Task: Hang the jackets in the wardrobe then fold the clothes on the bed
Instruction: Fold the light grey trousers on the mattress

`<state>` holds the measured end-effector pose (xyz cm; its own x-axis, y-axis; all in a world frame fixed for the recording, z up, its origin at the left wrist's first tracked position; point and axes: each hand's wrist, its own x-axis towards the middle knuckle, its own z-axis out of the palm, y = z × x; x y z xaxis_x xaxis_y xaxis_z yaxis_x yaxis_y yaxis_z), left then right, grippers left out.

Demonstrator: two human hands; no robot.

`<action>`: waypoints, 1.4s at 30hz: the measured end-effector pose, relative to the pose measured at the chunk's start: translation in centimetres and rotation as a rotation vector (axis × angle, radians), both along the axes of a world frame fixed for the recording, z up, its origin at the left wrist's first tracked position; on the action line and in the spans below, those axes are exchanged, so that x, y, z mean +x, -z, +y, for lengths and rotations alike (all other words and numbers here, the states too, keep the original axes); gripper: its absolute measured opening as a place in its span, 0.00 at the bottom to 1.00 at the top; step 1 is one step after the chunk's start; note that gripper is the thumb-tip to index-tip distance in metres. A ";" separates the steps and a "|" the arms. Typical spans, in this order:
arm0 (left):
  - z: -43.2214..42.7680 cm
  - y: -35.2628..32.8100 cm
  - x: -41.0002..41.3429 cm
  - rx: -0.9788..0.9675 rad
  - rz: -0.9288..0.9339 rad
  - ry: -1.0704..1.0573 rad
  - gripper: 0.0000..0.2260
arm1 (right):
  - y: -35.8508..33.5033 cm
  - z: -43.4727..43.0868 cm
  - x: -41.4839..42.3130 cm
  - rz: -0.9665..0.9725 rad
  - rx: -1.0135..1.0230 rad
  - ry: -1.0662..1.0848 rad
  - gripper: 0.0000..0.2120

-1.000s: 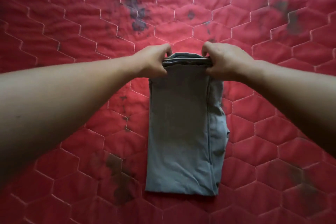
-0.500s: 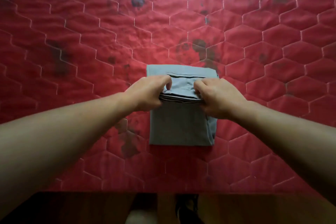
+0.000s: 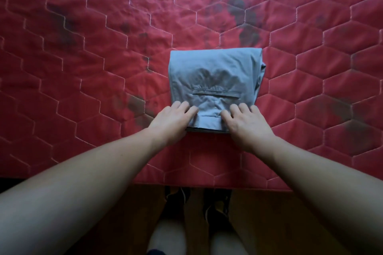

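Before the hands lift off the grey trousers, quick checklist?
1. Grey trousers folded into a compact rectangle: ok.
2. Left hand flat on near edge: ok.
3. Right hand flat on near edge: ok.
4. Near edges lined up: cannot tell, hands cover them.
5. Right side neat: not ok, layers bulge out.
6. Bundle fully on the red quilt, clear of the bed edge: ok.

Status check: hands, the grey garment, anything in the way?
Left hand and right hand flat on near edge. Grey garment folded compact on red quilt. Nothing in the way.
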<state>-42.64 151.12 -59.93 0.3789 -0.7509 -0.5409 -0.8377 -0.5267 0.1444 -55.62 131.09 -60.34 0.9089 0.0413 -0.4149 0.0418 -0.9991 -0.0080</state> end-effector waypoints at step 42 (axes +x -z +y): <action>-3.0 7.2 5.5 -0.404 -0.081 -0.444 0.30 | 7.1 -4.2 6.5 -0.351 0.085 0.346 0.35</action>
